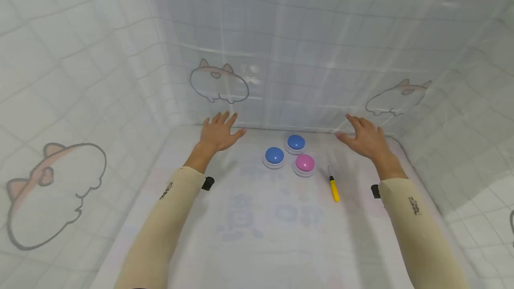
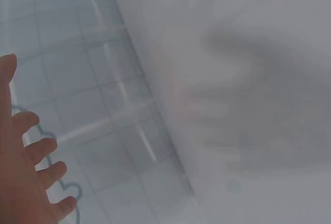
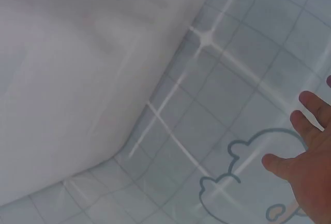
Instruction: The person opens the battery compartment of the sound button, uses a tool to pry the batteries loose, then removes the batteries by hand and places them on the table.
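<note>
Fingers spread, my left hand (image 1: 218,134) hovers over the far left part of the white table, holding nothing. On the other side my right hand (image 1: 366,139) is held above the far right part, its fingers likewise extended and nothing in them. Between the hands sit two blue dome buttons on white bases, one in front (image 1: 275,156) and one behind (image 1: 296,142). Close beside them is a pink dome button (image 1: 304,163). A small screwdriver (image 1: 334,189) with a yellow handle and thin metal shaft lies nearer the right hand. Both wrist views show the spread fingers against the curtain.
A tiled-pattern curtain (image 1: 281,70) with cartoon animal drawings rises behind the table (image 1: 257,253) and along both sides. Faint blue printing marks the tabletop. Small black pieces (image 1: 208,183) show at the wrists beside the beige sleeves.
</note>
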Demonstrator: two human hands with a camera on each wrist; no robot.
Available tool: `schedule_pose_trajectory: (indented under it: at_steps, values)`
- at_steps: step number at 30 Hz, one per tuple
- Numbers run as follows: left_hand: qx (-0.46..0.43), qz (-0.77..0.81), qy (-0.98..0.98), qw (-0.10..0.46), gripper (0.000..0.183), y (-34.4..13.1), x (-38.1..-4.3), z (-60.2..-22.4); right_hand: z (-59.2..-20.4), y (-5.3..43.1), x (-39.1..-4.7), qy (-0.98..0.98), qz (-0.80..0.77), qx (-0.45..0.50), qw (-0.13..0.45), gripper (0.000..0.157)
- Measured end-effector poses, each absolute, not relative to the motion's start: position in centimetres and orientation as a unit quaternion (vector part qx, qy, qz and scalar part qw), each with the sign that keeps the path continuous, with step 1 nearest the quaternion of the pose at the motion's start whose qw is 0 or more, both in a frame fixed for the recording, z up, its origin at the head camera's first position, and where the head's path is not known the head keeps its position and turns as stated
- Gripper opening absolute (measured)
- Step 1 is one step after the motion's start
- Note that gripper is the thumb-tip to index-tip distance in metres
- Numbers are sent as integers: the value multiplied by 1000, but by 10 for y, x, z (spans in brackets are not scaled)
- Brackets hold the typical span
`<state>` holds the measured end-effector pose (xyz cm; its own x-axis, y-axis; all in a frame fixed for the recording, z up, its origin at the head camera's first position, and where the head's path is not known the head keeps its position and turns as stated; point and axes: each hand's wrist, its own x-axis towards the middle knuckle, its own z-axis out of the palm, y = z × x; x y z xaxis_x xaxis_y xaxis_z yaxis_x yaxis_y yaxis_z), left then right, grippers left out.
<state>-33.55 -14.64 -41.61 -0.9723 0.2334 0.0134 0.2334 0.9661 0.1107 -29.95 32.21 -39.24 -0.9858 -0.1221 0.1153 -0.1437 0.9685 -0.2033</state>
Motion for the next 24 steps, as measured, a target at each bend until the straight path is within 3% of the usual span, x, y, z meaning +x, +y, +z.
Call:
schedule_pose_trajectory:
  at_steps: [10,18,24]
  values:
    - [-152,-61,-986,16,77,-96,-325,-447,-412,317,-301,-990,119,74,-17,84]
    - [-216,-89,-972,28,52,-48,-305,-465,-437,312,-298,-983,154,68,-77,79]
    - [-253,-105,-962,6,42,-19,-285,-488,-454,306,-296,-977,168,72,-114,75]
